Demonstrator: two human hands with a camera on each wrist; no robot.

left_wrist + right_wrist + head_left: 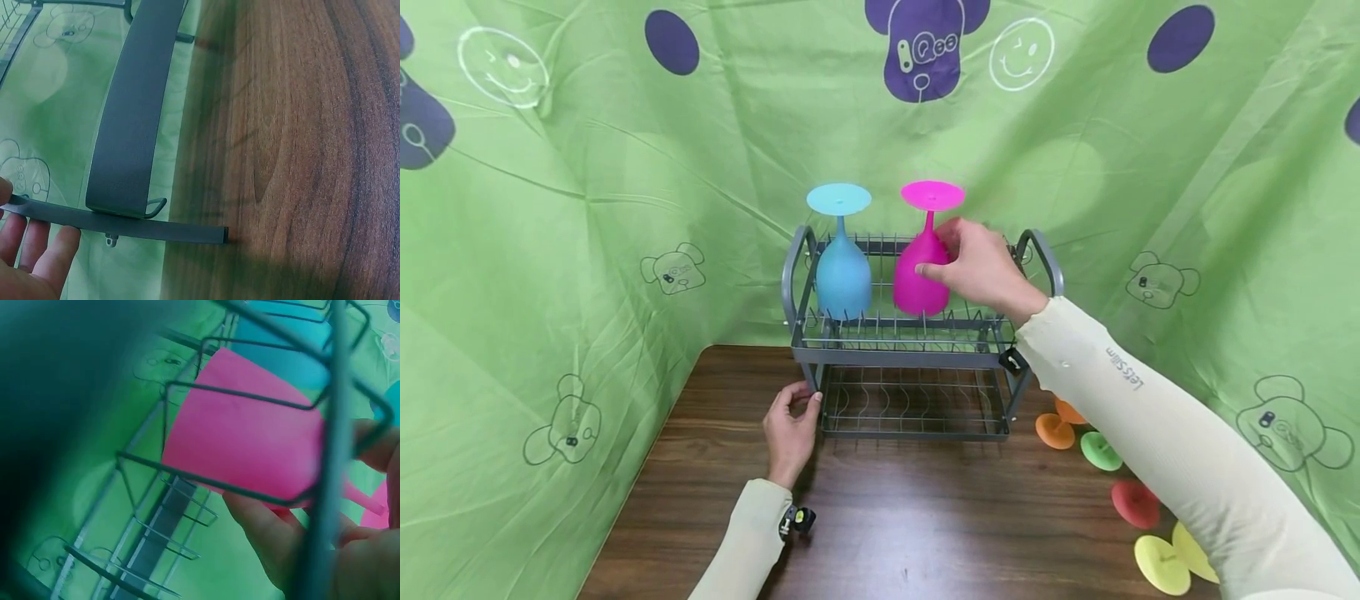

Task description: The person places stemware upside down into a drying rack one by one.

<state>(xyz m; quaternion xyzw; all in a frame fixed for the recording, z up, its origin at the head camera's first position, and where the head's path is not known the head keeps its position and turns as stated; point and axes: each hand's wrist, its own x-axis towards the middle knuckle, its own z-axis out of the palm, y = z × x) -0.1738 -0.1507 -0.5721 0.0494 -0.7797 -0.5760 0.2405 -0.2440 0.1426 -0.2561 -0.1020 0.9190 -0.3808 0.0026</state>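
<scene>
A pink plastic goblet (916, 292) stands upside down on the upper tier of the grey dish rack (902, 359), its foot uppermost. My right hand (979, 265) holds its bowl from the right, thumb in front and fingers behind. In the right wrist view, rack wires cross in front of the pink bowl (250, 434). To its left a light blue goblet (844, 283) is upside down on the same tier. My left hand (792, 429) grips the rack's left side low down; the left wrist view has its fingers curled round a dark bar (150, 227).
On the dark wooden table (910, 508), right of the rack, lie several coloured goblets, partly hidden by my right sleeve: orange (1055, 432), green (1101, 451), red (1136, 503) and yellow (1162, 564). A green printed cloth (752, 167) surrounds the back and sides.
</scene>
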